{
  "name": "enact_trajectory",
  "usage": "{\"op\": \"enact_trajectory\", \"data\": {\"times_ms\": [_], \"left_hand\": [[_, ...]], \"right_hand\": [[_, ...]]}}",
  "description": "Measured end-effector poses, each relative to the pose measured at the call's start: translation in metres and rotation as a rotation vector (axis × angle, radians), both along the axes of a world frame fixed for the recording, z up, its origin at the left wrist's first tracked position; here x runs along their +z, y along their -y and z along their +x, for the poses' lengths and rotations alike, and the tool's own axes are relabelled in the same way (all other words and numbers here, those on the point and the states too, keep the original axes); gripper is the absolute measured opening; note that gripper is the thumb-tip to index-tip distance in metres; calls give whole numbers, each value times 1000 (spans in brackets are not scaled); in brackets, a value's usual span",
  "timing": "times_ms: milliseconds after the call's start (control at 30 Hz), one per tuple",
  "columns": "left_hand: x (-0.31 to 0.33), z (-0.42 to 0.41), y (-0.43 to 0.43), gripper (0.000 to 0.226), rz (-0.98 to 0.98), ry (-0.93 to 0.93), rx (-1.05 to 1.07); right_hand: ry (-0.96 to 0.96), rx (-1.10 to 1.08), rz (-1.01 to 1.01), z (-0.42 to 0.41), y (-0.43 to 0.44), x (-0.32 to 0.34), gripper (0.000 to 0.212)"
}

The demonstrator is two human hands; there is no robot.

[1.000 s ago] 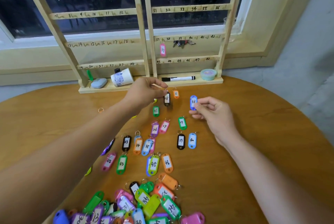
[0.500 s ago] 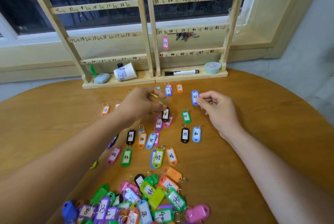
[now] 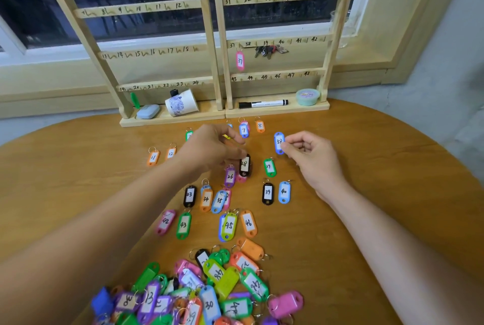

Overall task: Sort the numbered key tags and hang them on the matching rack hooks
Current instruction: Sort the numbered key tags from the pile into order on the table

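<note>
My left hand (image 3: 209, 147) pinches the top of a black tag marked 28 (image 3: 245, 165), held just above the sorted rows on the table. Between finger and thumb, my right hand (image 3: 307, 153) holds a blue tag marked 38 (image 3: 279, 142). A wooden rack (image 3: 217, 44) with numbered hooks stands at the table's far edge; a pink tag 37 (image 3: 240, 60) hangs on it. Sorted tags lie in rows, among them 29 (image 3: 269, 167), 39 (image 3: 267, 193) and 40 (image 3: 284, 192). A pile of unsorted tags (image 3: 199, 296) lies at the near edge.
A bunch of keys (image 3: 269, 50) hangs near hooks 39 and 40. The rack's base holds a black marker (image 3: 263, 103), a tipped paper cup (image 3: 181, 106), a small green tub (image 3: 307, 96) and a grey case (image 3: 148, 111). The round wooden table (image 3: 379, 180) spreads right of the tags.
My left hand has drawn the black tag 28 back toward me, over the row near 26 and 29. My right hand still holds tag 38 in about the same place.
</note>
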State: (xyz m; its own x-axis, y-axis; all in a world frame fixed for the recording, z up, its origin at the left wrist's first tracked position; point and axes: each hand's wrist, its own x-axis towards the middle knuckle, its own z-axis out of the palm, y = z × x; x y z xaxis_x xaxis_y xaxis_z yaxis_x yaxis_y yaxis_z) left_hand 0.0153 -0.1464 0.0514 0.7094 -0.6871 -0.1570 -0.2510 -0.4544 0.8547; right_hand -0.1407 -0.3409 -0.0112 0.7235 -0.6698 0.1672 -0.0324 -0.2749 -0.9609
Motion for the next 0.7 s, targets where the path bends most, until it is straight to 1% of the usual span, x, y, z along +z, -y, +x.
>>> {"op": "enact_trajectory", "data": {"times_ms": [100,233,400,567,700], "left_hand": [[-6,-11,13,21,4,24,-16],[-12,-21,26,17,86,165,-9],[-16,-23,30,18,164,310,-25],[-17,-21,28,20,178,362,-32],[-12,-17,12,16,125,342,12]], "right_hand": [[-11,-4,-11,-1,-1,1,9],[-6,-7,9,-1,-2,2,10],[-14,8,23,-1,-2,3,13],[-35,6,24,-4,-3,6,16],[-50,7,21,-5,-4,8,18]]}}
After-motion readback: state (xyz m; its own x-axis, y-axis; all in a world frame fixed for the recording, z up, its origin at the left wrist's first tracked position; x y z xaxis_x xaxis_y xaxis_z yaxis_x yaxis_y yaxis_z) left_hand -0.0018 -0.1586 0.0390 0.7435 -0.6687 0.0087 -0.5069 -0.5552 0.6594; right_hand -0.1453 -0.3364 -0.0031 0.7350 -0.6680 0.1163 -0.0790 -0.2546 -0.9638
